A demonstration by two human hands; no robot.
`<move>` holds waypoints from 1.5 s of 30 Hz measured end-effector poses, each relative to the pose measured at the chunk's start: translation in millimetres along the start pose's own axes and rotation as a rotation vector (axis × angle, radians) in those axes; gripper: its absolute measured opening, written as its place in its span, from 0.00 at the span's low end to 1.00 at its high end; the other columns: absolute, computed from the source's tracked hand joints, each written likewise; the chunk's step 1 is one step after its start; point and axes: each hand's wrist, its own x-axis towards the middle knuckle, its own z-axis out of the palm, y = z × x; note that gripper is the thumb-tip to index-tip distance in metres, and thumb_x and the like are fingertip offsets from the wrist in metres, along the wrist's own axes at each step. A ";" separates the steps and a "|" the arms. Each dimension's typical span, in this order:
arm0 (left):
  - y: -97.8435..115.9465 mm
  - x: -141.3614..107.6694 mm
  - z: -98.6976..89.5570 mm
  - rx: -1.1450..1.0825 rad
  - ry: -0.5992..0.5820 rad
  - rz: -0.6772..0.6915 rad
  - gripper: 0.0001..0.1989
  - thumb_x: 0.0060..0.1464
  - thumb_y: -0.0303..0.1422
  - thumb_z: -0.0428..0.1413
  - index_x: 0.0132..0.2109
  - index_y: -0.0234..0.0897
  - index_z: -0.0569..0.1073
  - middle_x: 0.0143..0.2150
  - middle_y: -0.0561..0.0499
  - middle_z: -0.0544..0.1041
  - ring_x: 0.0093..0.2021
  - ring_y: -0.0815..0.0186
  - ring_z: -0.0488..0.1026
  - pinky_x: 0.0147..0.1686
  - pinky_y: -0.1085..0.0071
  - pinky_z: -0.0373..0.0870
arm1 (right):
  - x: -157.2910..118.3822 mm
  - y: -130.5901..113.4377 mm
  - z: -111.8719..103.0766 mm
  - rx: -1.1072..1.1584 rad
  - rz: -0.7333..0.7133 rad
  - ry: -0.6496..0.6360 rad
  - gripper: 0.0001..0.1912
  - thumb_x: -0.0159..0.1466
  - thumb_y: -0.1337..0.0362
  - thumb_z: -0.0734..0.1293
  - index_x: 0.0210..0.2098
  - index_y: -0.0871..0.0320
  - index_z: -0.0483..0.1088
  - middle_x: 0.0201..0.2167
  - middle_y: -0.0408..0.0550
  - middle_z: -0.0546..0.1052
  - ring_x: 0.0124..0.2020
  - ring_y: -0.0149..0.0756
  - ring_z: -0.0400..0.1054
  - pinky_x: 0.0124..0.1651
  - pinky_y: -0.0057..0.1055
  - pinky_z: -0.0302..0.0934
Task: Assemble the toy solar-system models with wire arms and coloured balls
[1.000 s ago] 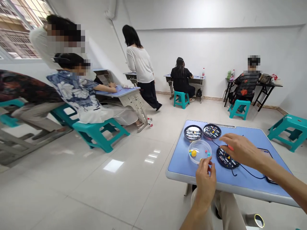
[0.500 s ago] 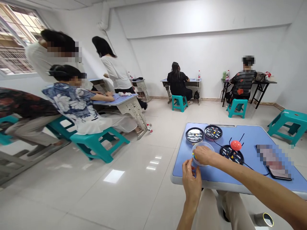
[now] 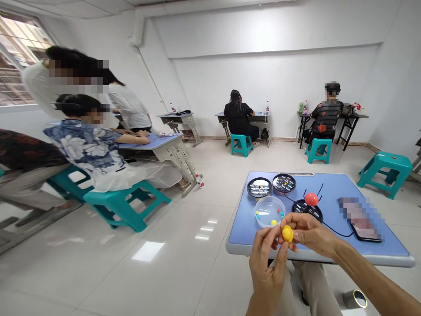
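Just over the front edge of the desk, a small yellow hat-shaped piece (image 3: 287, 234), domed with a thin brim, is pinched between both hands. My left hand (image 3: 268, 261) grips it from the left with thumb and fingers, while my right hand (image 3: 314, 232) has it from the right. Behind the fingers stands a clear round plastic dish (image 3: 261, 201) with several small yellow, blue and red pieces in it. A red ball (image 3: 311, 199) with black wire-like legs rests on a round black tray (image 3: 298, 212), partly hidden by my right hand.
Two more round black trays, one on the left (image 3: 259, 188) and one beside it (image 3: 284, 183), sit at the blue desk's (image 3: 240, 230) back left. A phone (image 3: 362, 221) lies at right. A dark cylinder (image 3: 355, 299) is on the floor. Other people sit or stand at desks beyond.
My right hand has come out of the clear dish and moved toward me. The yellow piece is now between both hands. My left hand has left the dish's side.
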 end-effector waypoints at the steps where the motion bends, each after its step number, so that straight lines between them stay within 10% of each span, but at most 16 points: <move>1: 4.3 -0.7 1.9 -0.002 -0.025 0.024 0.18 0.59 0.27 0.54 0.56 0.43 0.71 0.41 0.48 0.73 0.36 0.67 0.73 0.33 0.71 0.74 | -6.3 3.8 -0.9 0.045 0.001 0.014 0.18 0.57 0.58 0.75 0.42 0.62 0.72 0.35 0.50 0.76 0.30 0.29 0.69 0.32 0.26 0.62; 12: 23.3 -2.7 13.6 0.049 -0.182 0.043 0.20 0.58 0.25 0.56 0.56 0.46 0.72 0.36 0.50 0.72 0.33 0.67 0.73 0.31 0.72 0.75 | -35.1 31.6 -5.2 0.204 -0.011 0.161 0.19 0.57 0.54 0.74 0.39 0.64 0.76 0.31 0.49 0.75 0.24 0.25 0.63 0.27 0.24 0.54; 22: 5.8 -31.1 25.7 0.029 -0.209 0.004 0.19 0.58 0.26 0.55 0.55 0.46 0.72 0.43 0.49 0.78 0.41 0.63 0.78 0.37 0.70 0.78 | -64.9 30.0 12.0 -0.397 -0.138 0.415 0.11 0.59 0.57 0.70 0.37 0.58 0.73 0.30 0.43 0.72 0.30 0.32 0.63 0.35 0.29 0.60; 29: 8.7 -46.0 69.8 -0.089 -0.288 0.108 0.22 0.59 0.26 0.54 0.59 0.45 0.68 0.43 0.46 0.77 0.41 0.63 0.77 0.38 0.68 0.78 | -108.2 25.1 -1.9 -0.666 -0.082 0.563 0.07 0.62 0.60 0.66 0.33 0.56 0.74 0.28 0.43 0.73 0.29 0.33 0.62 0.33 0.28 0.60; 38: 31.1 -51.8 144.1 -0.250 -0.342 -0.109 0.15 0.61 0.27 0.53 0.54 0.39 0.72 0.34 0.51 0.75 0.30 0.68 0.74 0.31 0.73 0.75 | -162.0 -2.0 -58.4 -0.508 -0.036 0.850 0.18 0.59 0.51 0.70 0.40 0.58 0.75 0.26 0.46 0.74 0.25 0.33 0.65 0.28 0.31 0.64; 45: 39.7 -38.8 159.3 -0.312 -0.370 -0.093 0.13 0.63 0.28 0.50 0.51 0.39 0.74 0.36 0.48 0.76 0.34 0.67 0.75 0.35 0.72 0.76 | -170.5 5.9 -60.8 -0.436 -0.045 0.861 0.17 0.60 0.53 0.71 0.44 0.56 0.77 0.33 0.49 0.78 0.29 0.35 0.68 0.34 0.34 0.67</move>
